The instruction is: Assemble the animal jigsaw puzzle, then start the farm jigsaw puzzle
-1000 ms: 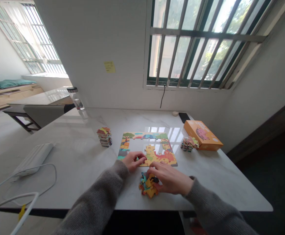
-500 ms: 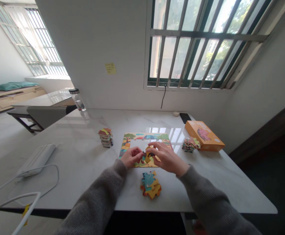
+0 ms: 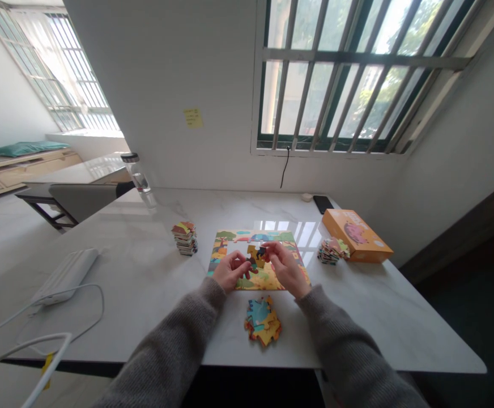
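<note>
A partly assembled jigsaw puzzle (image 3: 268,280) lies on the table, its colourful border joined around a bare middle. Over its lower half, my left hand (image 3: 231,271) pinches a brown-and-yellow puzzle piece (image 3: 252,263) between thumb and fingers. My right hand (image 3: 287,267) grips a dark puzzle piece (image 3: 262,253) at its fingertips, close beside the left hand's piece. Whether these two pieces touch, I cannot tell. Between the puzzle and the table's front edge sits a loose pile of blue and yellow pieces (image 3: 264,323).
Stacks of puzzle pieces stand left (image 3: 185,239) and right (image 3: 331,253) of the puzzle. An orange box (image 3: 357,235) and a black phone (image 3: 323,204) are at the right. A clear bottle (image 3: 137,174) stands far left; a white power strip (image 3: 66,277) with cables lies nearer.
My right hand has drawn back slightly to the right and turned, with a dark piece now showing at its fingertips. My left hand stays nearly in place, its piece more visible.
</note>
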Motion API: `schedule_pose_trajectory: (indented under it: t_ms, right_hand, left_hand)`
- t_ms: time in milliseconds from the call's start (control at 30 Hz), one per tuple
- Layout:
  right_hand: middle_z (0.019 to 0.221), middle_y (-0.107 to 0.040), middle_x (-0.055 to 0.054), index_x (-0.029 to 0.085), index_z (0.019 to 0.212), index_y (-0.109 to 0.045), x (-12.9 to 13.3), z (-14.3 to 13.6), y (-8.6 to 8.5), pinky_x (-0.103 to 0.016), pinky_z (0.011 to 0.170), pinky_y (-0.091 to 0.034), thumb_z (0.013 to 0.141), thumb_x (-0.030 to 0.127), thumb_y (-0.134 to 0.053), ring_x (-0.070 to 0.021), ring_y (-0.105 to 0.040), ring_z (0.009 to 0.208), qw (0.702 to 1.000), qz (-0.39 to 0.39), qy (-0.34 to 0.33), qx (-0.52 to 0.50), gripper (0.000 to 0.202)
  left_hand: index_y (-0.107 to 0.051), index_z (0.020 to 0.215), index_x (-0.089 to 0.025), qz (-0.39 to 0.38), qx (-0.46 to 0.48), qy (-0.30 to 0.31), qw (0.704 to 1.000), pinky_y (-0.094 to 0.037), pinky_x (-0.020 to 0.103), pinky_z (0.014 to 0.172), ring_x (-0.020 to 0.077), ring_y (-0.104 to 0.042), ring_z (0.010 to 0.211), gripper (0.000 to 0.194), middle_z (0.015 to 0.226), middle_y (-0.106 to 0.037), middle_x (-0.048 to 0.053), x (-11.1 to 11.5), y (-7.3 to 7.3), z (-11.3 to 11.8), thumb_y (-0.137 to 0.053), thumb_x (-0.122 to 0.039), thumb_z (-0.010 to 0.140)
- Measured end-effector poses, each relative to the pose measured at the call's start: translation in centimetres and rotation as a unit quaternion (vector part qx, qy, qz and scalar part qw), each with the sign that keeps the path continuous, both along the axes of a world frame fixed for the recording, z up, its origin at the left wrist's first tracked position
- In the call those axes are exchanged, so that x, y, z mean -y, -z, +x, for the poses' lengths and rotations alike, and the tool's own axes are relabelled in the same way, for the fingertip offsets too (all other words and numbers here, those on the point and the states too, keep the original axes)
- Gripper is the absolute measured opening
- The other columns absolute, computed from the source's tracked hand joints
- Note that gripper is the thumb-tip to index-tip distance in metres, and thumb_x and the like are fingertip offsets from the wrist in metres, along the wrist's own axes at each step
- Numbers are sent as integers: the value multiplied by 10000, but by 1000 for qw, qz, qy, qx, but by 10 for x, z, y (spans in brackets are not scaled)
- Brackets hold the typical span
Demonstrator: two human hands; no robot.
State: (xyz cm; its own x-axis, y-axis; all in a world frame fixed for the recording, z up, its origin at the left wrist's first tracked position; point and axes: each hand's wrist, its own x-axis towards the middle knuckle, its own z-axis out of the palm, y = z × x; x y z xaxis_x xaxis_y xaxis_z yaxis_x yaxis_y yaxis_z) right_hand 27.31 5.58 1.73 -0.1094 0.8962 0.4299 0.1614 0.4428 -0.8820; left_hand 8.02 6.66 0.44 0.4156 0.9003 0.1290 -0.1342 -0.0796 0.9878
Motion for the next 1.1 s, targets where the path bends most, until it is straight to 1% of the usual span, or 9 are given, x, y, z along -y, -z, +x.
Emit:
schedule_pose_trajectory:
  t_ms: [100, 167, 267, 367, 433, 667, 867, 1033, 1100]
  right_hand:
    - [870, -587, -15, 230, 1246, -553, 8, -7, 2, -323, 757, -498, 948, 249, -485, -167, -576, 792, 1000, 17, 2, -2, 306]
    - [937, -600, -29, 233, 1244, -556, 8, -10, 6, -324, 770, -502, 947, 269, -507, -170, -582, 817, 1000, 18, 6, -4, 303]
    - [988, -608, -41, 230, 1215, -558, 3, -8, 14, -323, 779, -510, 952, 297, -510, -173, -591, 849, 1000, 0, -1, -25, 276]
    - [946, -596, -30, 227, 1216, -526, -3, -3, 20, -313, 749, -510, 945, 310, -523, -168, -580, 816, 999, -15, -10, -33, 283]
    - [924, -584, -24, 226, 1188, -515, -5, 0, 21, -310, 737, -509, 939, 314, -530, -166, -571, 800, 999, -15, -13, -33, 264]
    - [934, -576, -38, 218, 1133, -518, -2, -1, 18, -324, 741, -524, 934, 320, -522, -171, -582, 818, 999, -23, -30, -1, 225]
    - [906, -598, -36, 210, 1132, -533, 1, -2, 14, -328, 743, -539, 931, 320, -512, -174, -608, 823, 998, -36, -44, 21, 230]
    - [1077, -610, -86, 203, 1158, -591, 1, 10, 1, -346, 759, -551, 939, 246, -489, -184, -612, 876, 991, 50, 59, 106, 245]
    - [1133, -607, -101, 211, 1184, -605, 1, 17, -5, -381, 823, -551, 941, 206, -474, -205, -613, 950, 980, 98, 92, 145, 276]
  left_hand:
    - [-435, 782, -192, 3, -3, 9, 1000, -429, 230, 552, 144, -649, 580, 519, 632, -699, 24, 0, 1, 0, -757, -597, 755]
    - [-445, 804, -189, 5, -22, 38, 999, -450, 240, 571, 142, -647, 590, 476, 644, -688, 20, 1, 1, 0, -727, -572, 795]
    - [-497, 1026, -173, 64, -54, 24, 996, -487, 252, 619, 141, -656, 674, 395, 783, -690, 30, 3, 3, -2, -704, -452, 839]
    - [-374, 1371, -212, 183, -108, -25, 977, -506, 253, 657, 138, -656, 785, 666, 1054, -660, 69, 3, 7, -3, -716, -279, 803]
    - [-298, 1460, -244, 233, -145, -33, 961, -504, 247, 653, 133, -649, 802, 773, 1125, -634, 76, 2, 9, -4, -689, -213, 794]
    - [-400, 1424, -230, 252, -194, -23, 948, -504, 246, 648, 130, -633, 778, 654, 1092, -649, 70, -1, 8, -7, -639, -217, 816]
    - [-434, 1418, -236, 284, -226, -44, 931, -515, 272, 703, 139, -624, 781, 668, 1076, -645, 54, -2, 9, -8, -649, -212, 786]
    - [-454, 1402, -249, 309, -263, -89, 910, -513, 278, 716, 147, -620, 771, 662, 1027, -654, 31, -6, 10, -15, -647, -194, 771]
    - [-460, 1397, -248, 315, -275, -109, 902, -513, 279, 716, 153, -623, 772, 662, 1015, -657, 30, -8, 10, -19, -650, -196, 765]
